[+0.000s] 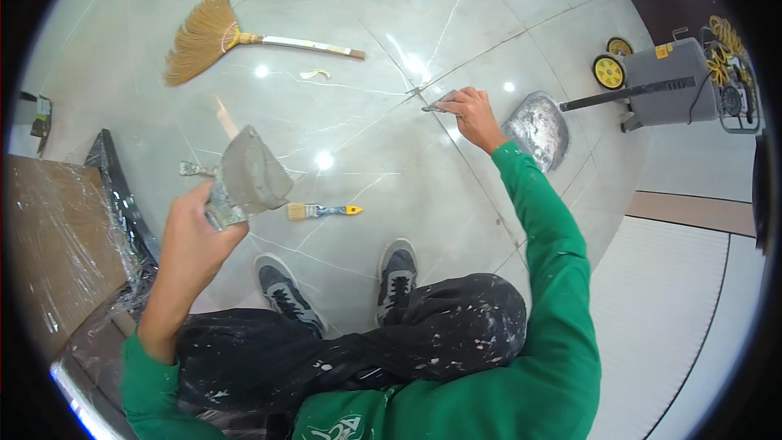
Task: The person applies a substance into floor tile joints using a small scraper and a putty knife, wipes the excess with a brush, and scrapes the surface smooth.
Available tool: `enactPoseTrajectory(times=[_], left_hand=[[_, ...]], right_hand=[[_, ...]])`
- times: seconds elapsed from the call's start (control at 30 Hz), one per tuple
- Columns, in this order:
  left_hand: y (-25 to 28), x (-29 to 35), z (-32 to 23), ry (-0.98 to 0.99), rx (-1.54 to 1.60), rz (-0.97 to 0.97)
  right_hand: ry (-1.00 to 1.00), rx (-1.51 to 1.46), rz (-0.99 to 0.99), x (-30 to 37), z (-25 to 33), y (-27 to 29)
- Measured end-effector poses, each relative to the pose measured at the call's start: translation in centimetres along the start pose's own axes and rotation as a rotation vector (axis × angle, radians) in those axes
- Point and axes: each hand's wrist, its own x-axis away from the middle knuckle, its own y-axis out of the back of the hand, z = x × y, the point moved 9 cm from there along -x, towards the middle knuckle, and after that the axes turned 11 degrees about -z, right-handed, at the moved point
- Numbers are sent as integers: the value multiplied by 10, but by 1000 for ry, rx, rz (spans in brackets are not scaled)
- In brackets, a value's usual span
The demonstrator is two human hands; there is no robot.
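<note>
My left hand (199,224) is closed around a paste-crusted tool, its grip hidden by my fingers. A thick grey paste (254,169) covers the tool's broad face, and a crusted stub (195,169) juts out at its left. Farther right, my right hand (471,114) pinches a small dark flat scraper (440,104), held low by the crossing of the tile joints (418,91). Whether the scraper touches the floor, I cannot tell. A paintbrush (324,211) with pale bristles and a yellow-tipped handle lies on the glossy tiles between my hands and my shoes.
A straw broom (212,37) lies at the far left, near a pale scrap (314,74). Beside my right forearm sits a dark rounded pan (538,126) with whitish residue. A grey machine (668,85) with yellow wheels stands far right. Plastic-wrapped cardboard (65,244) stands left.
</note>
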Motion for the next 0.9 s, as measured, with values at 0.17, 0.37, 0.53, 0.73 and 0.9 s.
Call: enactPoseTrajectory(times=[0.17, 0.37, 0.53, 0.73, 0.9], left_hand=[[-1, -6, 7, 106, 19, 24], [-4, -16, 16, 72, -35, 12], [-13, -21, 26, 84, -71, 29], [-13, -20, 38, 62, -235, 18], [-2, -2, 72, 217, -342, 17]], right_hand=[[-74, 29, 3, 19, -41, -68], [-32, 94, -38, -4, -54, -93], [4, 120, 59, 4, -56, -114], [-32, 102, 62, 45, -57, -111], [-68, 87, 173, 101, -49, -95]])
